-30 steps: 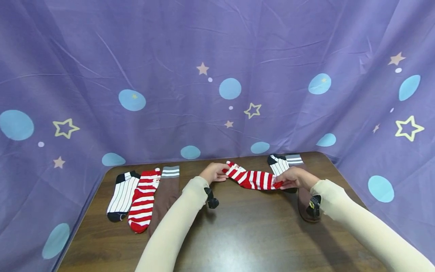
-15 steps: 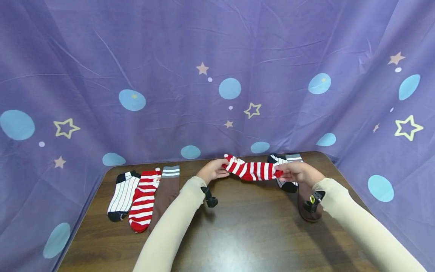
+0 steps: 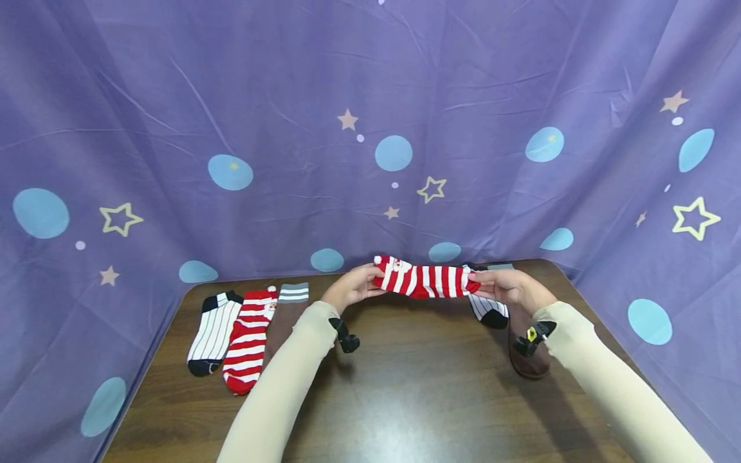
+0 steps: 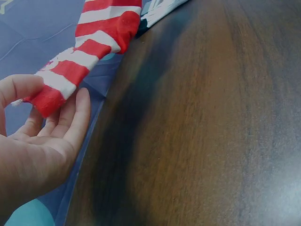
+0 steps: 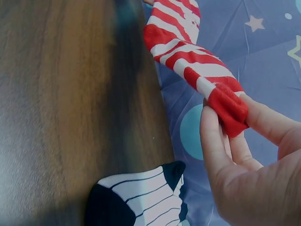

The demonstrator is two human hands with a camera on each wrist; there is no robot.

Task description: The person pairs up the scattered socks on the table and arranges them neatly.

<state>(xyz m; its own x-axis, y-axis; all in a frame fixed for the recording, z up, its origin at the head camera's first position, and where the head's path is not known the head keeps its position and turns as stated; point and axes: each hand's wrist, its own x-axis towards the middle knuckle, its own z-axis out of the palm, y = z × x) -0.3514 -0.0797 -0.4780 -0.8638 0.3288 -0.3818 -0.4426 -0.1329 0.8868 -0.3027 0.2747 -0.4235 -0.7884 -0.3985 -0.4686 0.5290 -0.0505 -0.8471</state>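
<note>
Head view. One red-and-white striped knit sock (image 3: pixel 427 281), soft and tubular, with a white bobble and a small face motif near the cuff, held stretched roughly level above the far edge of a dark brown wood-grain counter (image 3: pixel 399 379). Left hand (image 3: pixel 354 287): thumb and fingers narrowed in a pinch on the cuff, the sock extending toward three o'clock. Right hand (image 3: pixel 509 287): fingers pinching the red toe, the sock extending toward nine o'clock. Two cream sleeves, each with a black wrist-worn device. At eight o'clock from the left hand, a row of three flat socks: white pinstriped sock with black ends (image 3: pixel 215 331); matching striped sock with bobble (image 3: pixel 246 344); brown sock with banded grey cuff (image 3: pixel 285 325), partly hidden by the sleeve. At seven o'clock from the right hand, a second white pinstriped sock (image 3: pixel 489 311), partly covered; between five and six, a second brown sock (image 3: pixel 525 355). Behind, a creased purple cloth backdrop printed with blue ovals and stars.

Left wrist view. Thumb above, fingers below the red cuff; the sock rises toward one o'clock, its fuzzy motif patch partly visible, the red heel bulging. Counter surface glossy, streaked, shadowed.

Right wrist view. Thumb and fingers close about the smooth red toe; the sock twists away toward eleven o'clock. Between eight and nine, the second white pinstriped sock, thin black lines, dark toe.
</note>
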